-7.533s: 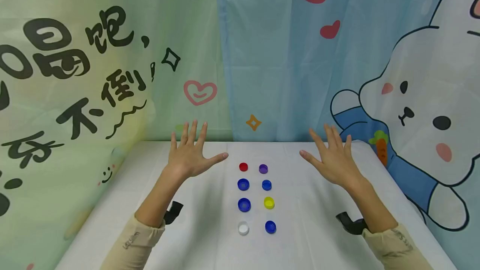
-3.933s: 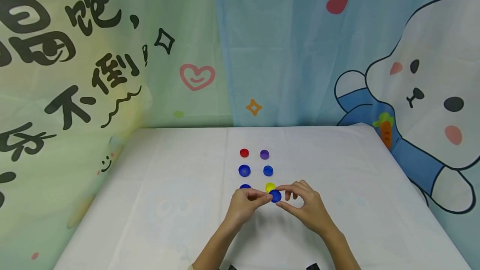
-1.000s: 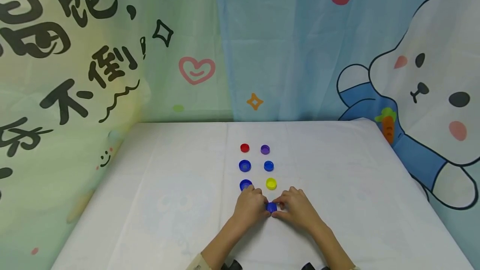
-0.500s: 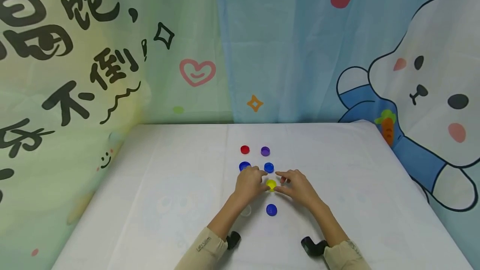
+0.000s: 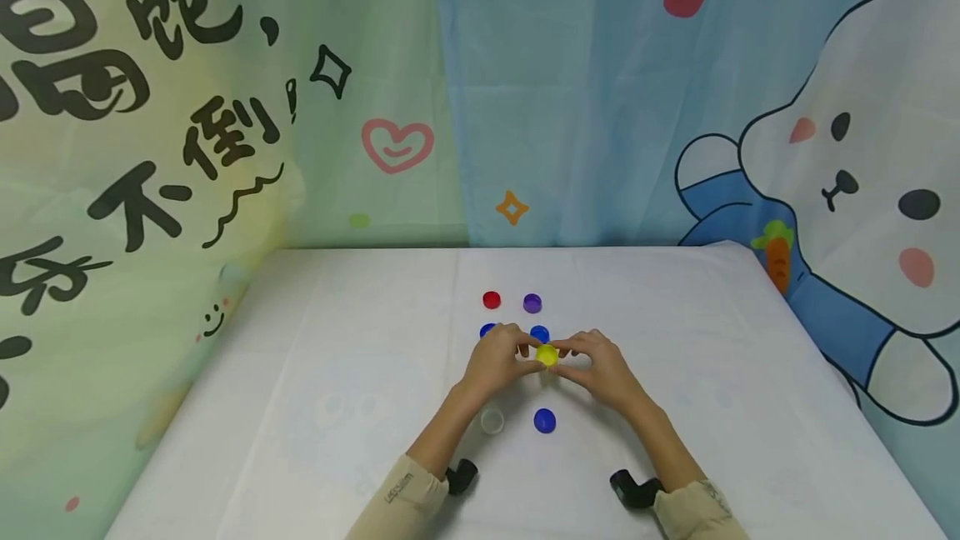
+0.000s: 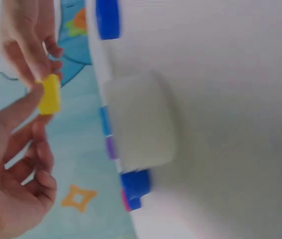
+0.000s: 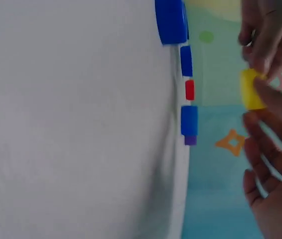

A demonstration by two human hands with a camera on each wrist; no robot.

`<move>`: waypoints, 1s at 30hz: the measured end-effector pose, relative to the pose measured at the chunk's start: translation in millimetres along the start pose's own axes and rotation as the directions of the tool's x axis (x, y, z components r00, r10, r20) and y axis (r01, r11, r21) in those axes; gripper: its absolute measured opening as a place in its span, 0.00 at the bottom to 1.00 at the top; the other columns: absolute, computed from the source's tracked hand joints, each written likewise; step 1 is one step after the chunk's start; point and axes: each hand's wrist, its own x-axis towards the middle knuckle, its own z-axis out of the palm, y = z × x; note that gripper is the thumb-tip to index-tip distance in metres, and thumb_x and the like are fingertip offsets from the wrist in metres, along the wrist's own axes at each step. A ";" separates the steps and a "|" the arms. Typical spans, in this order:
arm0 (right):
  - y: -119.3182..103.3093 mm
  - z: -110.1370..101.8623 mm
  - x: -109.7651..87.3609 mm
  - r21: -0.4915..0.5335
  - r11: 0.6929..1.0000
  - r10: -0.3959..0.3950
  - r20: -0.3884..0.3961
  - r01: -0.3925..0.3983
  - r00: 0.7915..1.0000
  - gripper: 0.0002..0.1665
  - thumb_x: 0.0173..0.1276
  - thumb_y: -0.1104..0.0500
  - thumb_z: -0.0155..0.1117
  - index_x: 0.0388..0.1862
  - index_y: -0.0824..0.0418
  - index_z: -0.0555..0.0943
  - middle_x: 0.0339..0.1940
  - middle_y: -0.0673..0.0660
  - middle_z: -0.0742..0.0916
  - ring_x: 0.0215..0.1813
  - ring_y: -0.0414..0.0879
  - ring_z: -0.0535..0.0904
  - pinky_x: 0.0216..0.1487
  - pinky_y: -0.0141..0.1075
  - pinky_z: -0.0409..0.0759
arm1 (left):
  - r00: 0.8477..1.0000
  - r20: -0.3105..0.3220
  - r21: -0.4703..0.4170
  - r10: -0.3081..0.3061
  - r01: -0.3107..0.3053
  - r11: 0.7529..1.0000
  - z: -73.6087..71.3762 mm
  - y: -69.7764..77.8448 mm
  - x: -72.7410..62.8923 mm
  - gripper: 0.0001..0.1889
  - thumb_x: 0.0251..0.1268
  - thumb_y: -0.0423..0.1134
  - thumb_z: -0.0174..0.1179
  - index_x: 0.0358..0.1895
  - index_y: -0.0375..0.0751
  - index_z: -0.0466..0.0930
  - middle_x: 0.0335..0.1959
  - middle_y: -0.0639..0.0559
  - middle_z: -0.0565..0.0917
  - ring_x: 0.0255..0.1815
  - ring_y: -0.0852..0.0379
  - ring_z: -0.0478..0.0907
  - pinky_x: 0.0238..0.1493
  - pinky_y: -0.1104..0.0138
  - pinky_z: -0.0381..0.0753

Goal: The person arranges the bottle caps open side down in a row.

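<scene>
Both hands pinch a yellow bottle cap (image 5: 547, 355) between them, lifted off the white table. My left hand (image 5: 501, 363) grips its left side with thumb and fingertips; my right hand (image 5: 597, 369) does the same from the right. In the left wrist view the yellow cap (image 6: 50, 94) hangs between the two sets of fingers, well off the cloth. A blue cap (image 5: 539, 333) lies just beyond the held one. Another blue cap (image 5: 487, 329) is partly covered by the left hand, which also hides a further blue cap.
Farther back on the table lie a red cap (image 5: 491, 300) and a purple cap (image 5: 532, 303). Nearer me are a whitish cap (image 5: 492, 421) and a blue cap (image 5: 544, 421) with its smooth top upward. A printed curtain (image 5: 525, 90) hangs behind the table.
The front blue cap was held in both hands, turned over and set down. My hands then moved away from me to the yellow cap, gripped it and raised it.
</scene>
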 end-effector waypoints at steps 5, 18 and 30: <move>-16.6 -17.2 -3.7 0.027 0.989 -0.139 -0.130 0.144 0.982 0.22 0.49 0.58 0.75 0.45 0.58 0.84 0.32 0.48 0.83 0.39 0.42 0.71 0.37 0.37 0.75 | 0.991 -0.117 -0.127 0.069 -0.084 0.988 -19.4 7.7 -8.7 0.16 0.50 0.48 0.69 0.42 0.47 0.85 0.25 0.57 0.77 0.30 0.62 0.70 0.31 0.75 0.68; -43.8 -35.8 -15.0 0.019 0.952 -0.292 -0.246 0.306 0.924 0.23 0.44 0.64 0.77 0.43 0.57 0.84 0.29 0.42 0.80 0.37 0.39 0.69 0.36 0.30 0.72 | 0.978 0.044 -0.633 -0.204 0.185 0.752 -43.7 23.6 -27.8 0.15 0.52 0.50 0.67 0.41 0.47 0.86 0.26 0.57 0.80 0.30 0.58 0.73 0.29 0.70 0.71; -44.9 -32.9 -18.0 0.033 0.958 -0.268 -0.240 0.284 0.933 0.22 0.44 0.62 0.77 0.42 0.55 0.85 0.29 0.40 0.80 0.37 0.38 0.68 0.37 0.31 0.72 | 0.901 0.286 -0.707 -0.325 0.428 0.563 -40.6 22.7 -27.7 0.15 0.54 0.50 0.66 0.36 0.42 0.87 0.30 0.50 0.83 0.32 0.57 0.68 0.28 0.67 0.62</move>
